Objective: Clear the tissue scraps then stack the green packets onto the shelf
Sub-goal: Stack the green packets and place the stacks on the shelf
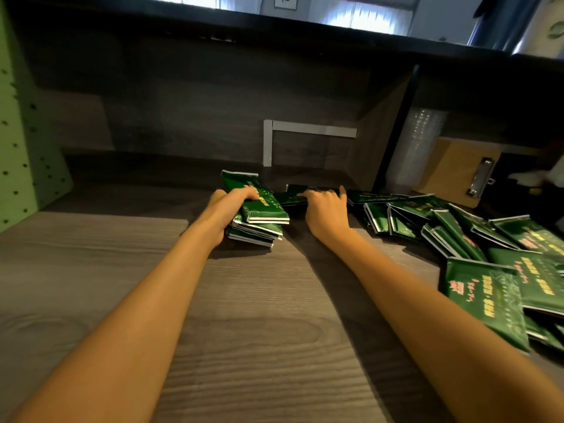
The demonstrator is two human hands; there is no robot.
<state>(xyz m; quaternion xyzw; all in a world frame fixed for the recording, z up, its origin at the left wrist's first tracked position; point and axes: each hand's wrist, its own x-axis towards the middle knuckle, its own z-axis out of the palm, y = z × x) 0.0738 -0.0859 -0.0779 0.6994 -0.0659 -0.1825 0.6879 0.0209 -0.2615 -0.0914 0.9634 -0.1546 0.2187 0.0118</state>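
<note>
Two hands point(233, 206) point(326, 210), one stack point(262, 222), many loose packets point(488, 270)

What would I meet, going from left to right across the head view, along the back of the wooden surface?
Green pegboard panel → left hand holding the stack of green packets → right hand → stack of clear cups → clipboard.

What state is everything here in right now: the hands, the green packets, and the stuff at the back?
Left hand, gripping the stack of green packets.
Stack of green packets, uneven, edges not squared.
Right hand, fingers on a flat green packet; grip unclear.
Loose green packets, scattered in a heap on the right, unstacked.
Clipboard, propped upright at the back.
Clear plastic cups, nested in an upright column.
</note>
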